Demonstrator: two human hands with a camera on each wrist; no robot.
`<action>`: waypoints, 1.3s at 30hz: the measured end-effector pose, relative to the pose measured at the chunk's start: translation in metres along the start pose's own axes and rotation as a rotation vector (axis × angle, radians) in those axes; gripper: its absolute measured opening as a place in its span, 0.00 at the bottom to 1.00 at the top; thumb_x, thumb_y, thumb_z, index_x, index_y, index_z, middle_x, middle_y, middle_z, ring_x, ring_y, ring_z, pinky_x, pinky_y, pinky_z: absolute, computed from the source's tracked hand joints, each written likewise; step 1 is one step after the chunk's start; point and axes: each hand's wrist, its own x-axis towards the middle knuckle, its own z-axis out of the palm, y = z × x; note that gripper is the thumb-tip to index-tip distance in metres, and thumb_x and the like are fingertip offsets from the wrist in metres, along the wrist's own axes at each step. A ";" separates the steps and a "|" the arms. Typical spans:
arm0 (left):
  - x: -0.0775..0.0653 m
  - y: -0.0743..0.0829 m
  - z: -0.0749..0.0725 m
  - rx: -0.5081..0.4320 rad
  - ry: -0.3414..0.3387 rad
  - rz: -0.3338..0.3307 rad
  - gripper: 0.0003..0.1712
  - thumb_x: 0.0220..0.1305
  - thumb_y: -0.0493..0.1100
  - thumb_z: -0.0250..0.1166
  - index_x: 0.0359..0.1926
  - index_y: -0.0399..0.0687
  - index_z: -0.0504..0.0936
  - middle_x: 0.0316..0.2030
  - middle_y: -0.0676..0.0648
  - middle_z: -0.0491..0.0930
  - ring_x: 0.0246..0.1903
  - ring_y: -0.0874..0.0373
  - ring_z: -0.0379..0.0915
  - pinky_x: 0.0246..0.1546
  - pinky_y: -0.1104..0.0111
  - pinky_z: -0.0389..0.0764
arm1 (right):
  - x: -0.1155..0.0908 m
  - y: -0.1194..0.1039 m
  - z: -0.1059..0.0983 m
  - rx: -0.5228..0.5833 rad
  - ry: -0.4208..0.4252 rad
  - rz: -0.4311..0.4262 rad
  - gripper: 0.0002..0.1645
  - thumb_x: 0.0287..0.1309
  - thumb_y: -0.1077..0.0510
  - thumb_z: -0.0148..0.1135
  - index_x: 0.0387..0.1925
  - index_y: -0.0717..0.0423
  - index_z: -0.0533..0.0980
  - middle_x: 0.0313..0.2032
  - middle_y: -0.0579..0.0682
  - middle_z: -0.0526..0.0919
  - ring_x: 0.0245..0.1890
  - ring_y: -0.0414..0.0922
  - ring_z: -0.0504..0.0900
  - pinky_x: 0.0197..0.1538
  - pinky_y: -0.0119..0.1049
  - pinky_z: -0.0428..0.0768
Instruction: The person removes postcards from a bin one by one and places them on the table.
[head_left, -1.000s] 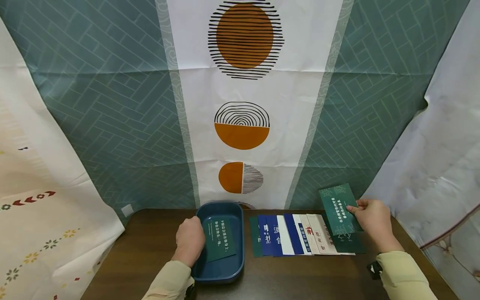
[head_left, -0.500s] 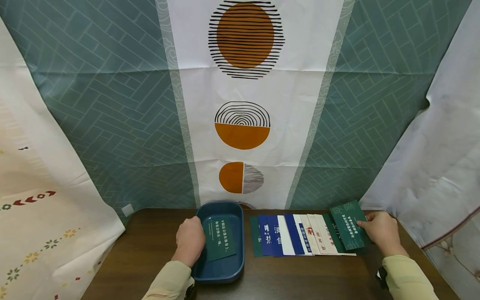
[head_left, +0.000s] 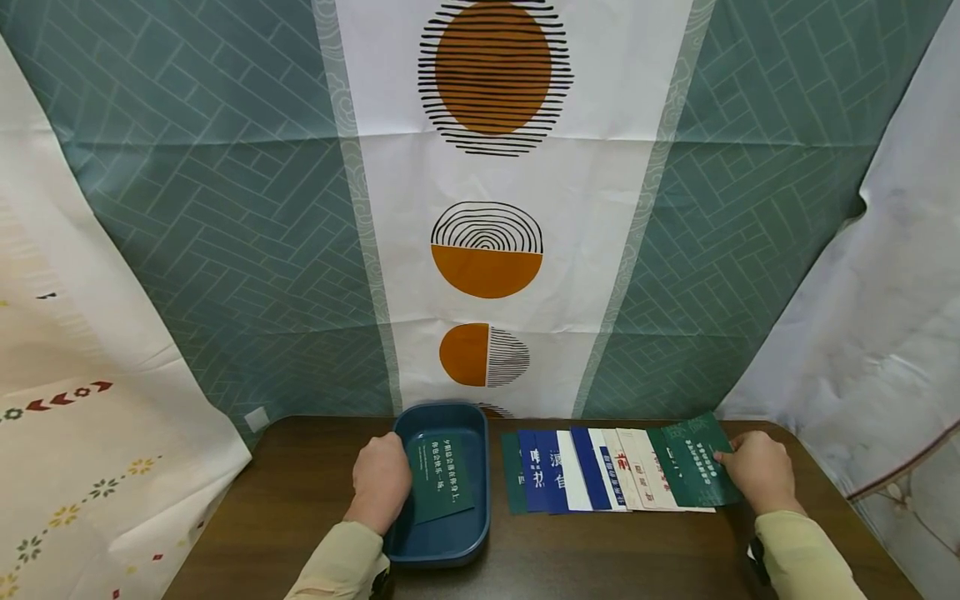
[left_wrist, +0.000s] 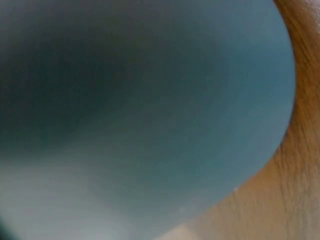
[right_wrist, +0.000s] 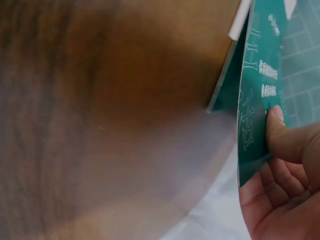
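My left hand [head_left: 381,479] grips the left rim of a dark blue rectangular plastic basin [head_left: 441,546]. Inside it lies a green card [head_left: 441,479] with white writing. The basin's outer wall [left_wrist: 210,115] fills most of the left wrist view, blurred. Over at the right, my right hand [head_left: 759,475] pinches the right edge of another green card [head_left: 703,462] between thumb and fingers. That card is slightly tilted and overlaps the right end of a fanned row of cards [head_left: 555,471]. In the right wrist view the thumb presses on the green card's [right_wrist: 255,95] printed face.
The overlapping row, in green, blue, white and cream, lies on a brown wooden table [head_left: 585,558] between basin and right hand. A patterned green and white cloth [head_left: 262,275] hangs behind the table. Pale cloths hang at the left [head_left: 112,400] and right [head_left: 862,350].
My right hand has moved right and down with the green card, lowering it onto the right end of the row. The left hand and the basin have stayed in place.
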 end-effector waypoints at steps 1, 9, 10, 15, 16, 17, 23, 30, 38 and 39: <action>0.000 0.000 0.000 0.000 -0.003 -0.005 0.04 0.57 0.32 0.58 0.28 0.33 0.77 0.21 0.40 0.76 0.17 0.53 0.73 0.12 0.60 0.72 | 0.000 0.001 0.002 -0.002 0.001 -0.007 0.18 0.45 0.53 0.69 0.30 0.65 0.79 0.30 0.62 0.79 0.26 0.57 0.75 0.28 0.50 0.74; 0.002 -0.001 -0.001 0.003 -0.025 -0.030 0.04 0.58 0.32 0.57 0.29 0.33 0.77 0.21 0.40 0.75 0.17 0.54 0.72 0.11 0.60 0.71 | -0.001 0.004 0.011 -0.027 -0.024 0.022 0.23 0.44 0.52 0.70 0.30 0.70 0.77 0.29 0.64 0.79 0.25 0.59 0.76 0.27 0.52 0.75; 0.002 -0.001 -0.001 0.002 -0.027 -0.033 0.04 0.57 0.32 0.58 0.29 0.33 0.77 0.21 0.40 0.75 0.17 0.54 0.71 0.11 0.60 0.71 | -0.001 0.004 0.011 -0.033 -0.030 0.032 0.23 0.44 0.51 0.70 0.29 0.69 0.76 0.28 0.64 0.78 0.25 0.58 0.76 0.27 0.52 0.74; 0.002 -0.001 -0.001 0.004 -0.021 -0.033 0.04 0.57 0.32 0.58 0.29 0.33 0.77 0.21 0.40 0.75 0.17 0.54 0.71 0.11 0.60 0.72 | -0.001 0.003 0.011 -0.052 -0.058 0.068 0.20 0.45 0.50 0.69 0.23 0.66 0.75 0.24 0.62 0.77 0.23 0.58 0.75 0.26 0.53 0.74; 0.002 -0.001 -0.001 0.004 -0.016 -0.030 0.04 0.57 0.32 0.58 0.29 0.34 0.77 0.21 0.40 0.75 0.17 0.54 0.70 0.12 0.60 0.72 | 0.000 0.003 0.012 -0.055 -0.060 0.072 0.20 0.46 0.50 0.69 0.23 0.65 0.75 0.23 0.62 0.77 0.23 0.58 0.75 0.27 0.53 0.74; 0.002 -0.001 -0.001 0.002 -0.012 -0.027 0.04 0.57 0.32 0.58 0.29 0.34 0.77 0.21 0.40 0.75 0.17 0.54 0.70 0.12 0.60 0.72 | -0.001 0.003 0.012 -0.056 -0.057 0.075 0.20 0.46 0.50 0.69 0.23 0.65 0.75 0.24 0.62 0.77 0.23 0.57 0.75 0.27 0.53 0.74; 0.001 0.000 0.000 -0.007 -0.005 -0.020 0.03 0.58 0.32 0.58 0.29 0.34 0.77 0.22 0.40 0.76 0.17 0.54 0.70 0.12 0.59 0.72 | -0.001 0.004 0.016 -0.068 -0.044 0.081 0.21 0.46 0.50 0.68 0.24 0.67 0.76 0.25 0.64 0.77 0.24 0.56 0.74 0.27 0.52 0.73; 0.000 0.001 0.000 -0.007 -0.014 -0.026 0.03 0.58 0.31 0.58 0.30 0.34 0.77 0.23 0.40 0.76 0.17 0.54 0.69 0.12 0.59 0.72 | -0.003 0.004 0.017 -0.074 -0.055 0.084 0.23 0.46 0.49 0.68 0.25 0.68 0.76 0.25 0.64 0.76 0.23 0.54 0.73 0.26 0.51 0.73; 0.001 0.001 0.000 -0.008 -0.007 -0.028 0.05 0.59 0.30 0.56 0.30 0.34 0.78 0.23 0.40 0.76 0.18 0.53 0.71 0.11 0.59 0.71 | -0.003 0.002 0.012 -0.069 -0.069 0.070 0.22 0.47 0.49 0.67 0.24 0.67 0.75 0.25 0.64 0.76 0.24 0.55 0.74 0.27 0.52 0.73; 0.001 0.001 0.001 -0.007 -0.006 -0.030 0.05 0.59 0.30 0.56 0.30 0.35 0.78 0.24 0.40 0.76 0.18 0.53 0.71 0.12 0.59 0.71 | -0.003 0.002 0.012 -0.065 -0.069 0.070 0.21 0.48 0.49 0.66 0.23 0.67 0.75 0.25 0.64 0.76 0.24 0.56 0.74 0.28 0.52 0.73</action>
